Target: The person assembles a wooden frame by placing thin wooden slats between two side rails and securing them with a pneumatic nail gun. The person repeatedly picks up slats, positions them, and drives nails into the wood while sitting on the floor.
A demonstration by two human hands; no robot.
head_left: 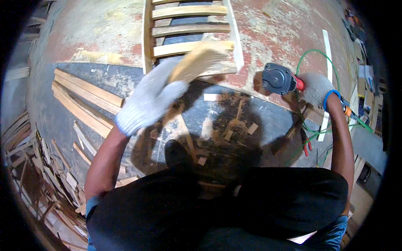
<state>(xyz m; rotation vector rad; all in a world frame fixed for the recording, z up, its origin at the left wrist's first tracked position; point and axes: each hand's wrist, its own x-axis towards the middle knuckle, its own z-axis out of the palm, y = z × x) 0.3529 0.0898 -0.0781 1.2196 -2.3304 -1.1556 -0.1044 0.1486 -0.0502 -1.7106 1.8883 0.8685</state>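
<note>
Gripping a blurred wood slat [197, 62] in our gloved left hand [148, 100], fingers wrapped round its near end. Just beyond it lies a slatted wood frame [189, 29] on the floor. Our right hand [316, 88], also gloved, is clenched on a nail gun [279, 79] w/ green hose [318, 54], well apart to the right. Offcuts [228, 134] lie below the grip; stacked boards [83, 100] to the left.

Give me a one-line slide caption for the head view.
Gloved left hand holds a wooden slat at a slatted wooden frame; gloved right hand grips a nail gun.
</note>
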